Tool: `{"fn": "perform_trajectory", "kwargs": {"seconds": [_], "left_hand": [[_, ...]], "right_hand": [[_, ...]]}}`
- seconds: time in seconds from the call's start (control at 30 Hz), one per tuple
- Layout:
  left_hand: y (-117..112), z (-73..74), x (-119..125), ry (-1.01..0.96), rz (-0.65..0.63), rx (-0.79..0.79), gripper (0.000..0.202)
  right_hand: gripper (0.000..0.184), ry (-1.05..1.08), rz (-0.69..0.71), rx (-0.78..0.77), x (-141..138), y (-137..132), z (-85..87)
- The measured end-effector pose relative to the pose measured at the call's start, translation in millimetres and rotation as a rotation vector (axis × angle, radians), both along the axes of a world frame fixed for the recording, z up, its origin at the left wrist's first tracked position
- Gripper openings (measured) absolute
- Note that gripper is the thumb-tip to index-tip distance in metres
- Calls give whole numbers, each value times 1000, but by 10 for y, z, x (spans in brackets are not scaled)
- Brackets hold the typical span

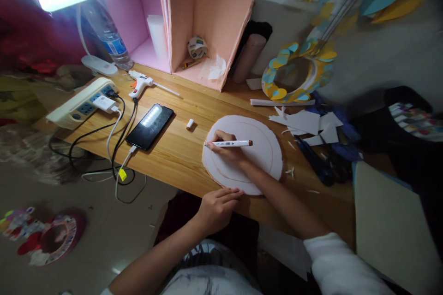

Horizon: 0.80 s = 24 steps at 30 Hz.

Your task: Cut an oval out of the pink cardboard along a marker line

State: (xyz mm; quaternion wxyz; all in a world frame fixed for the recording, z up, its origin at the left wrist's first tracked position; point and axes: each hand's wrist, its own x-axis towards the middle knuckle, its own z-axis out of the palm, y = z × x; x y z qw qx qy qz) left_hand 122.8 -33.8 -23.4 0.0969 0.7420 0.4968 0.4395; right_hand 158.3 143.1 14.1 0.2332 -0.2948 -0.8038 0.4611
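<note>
A round white board [256, 131] lies flat near the table's front edge, with a brownish ring line drawn inside its rim. My right hand [224, 145] is closed around a white marker with a brown end [238, 143], its tip at the board's left edge. At the board's near edge rests my left hand [219, 205], open, its fingers stretched out over the rim and holding nothing. The marker's white cap [190, 124] sits on the wood to the left of the board.
To the left are a phone [150, 126] on a cable, a glue gun [140, 83] and a power strip [83, 103]. Paper scraps [304, 122] and a dark-handled tool [314, 161] lie at the right. Behind stand a pink-orange box [211, 14] and a petal-covered ring [277, 76].
</note>
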Motion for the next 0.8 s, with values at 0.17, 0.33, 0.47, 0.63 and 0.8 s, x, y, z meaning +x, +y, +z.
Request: {"fn": "perform_trajectory", "kwargs": {"seconds": [0.17, 0.33, 0.47, 0.63, 0.8], "left_hand": [[4, -1, 6, -1, 3, 5, 26], [4, 7, 11, -3, 5, 4, 26], [8, 21, 9, -1, 4, 3, 27], [8, 37, 1, 4, 3, 6, 24], [7, 29, -2, 8, 5, 6, 25]], "right_hand": [[21, -8, 56, -35, 21, -16, 59], [18, -2, 142, -35, 59, -31, 72], [18, -51, 177, -52, 84, -53, 76], [16, -103, 259, -48, 120, -51, 81], [15, -155, 329, -34, 146, -35, 93]]}}
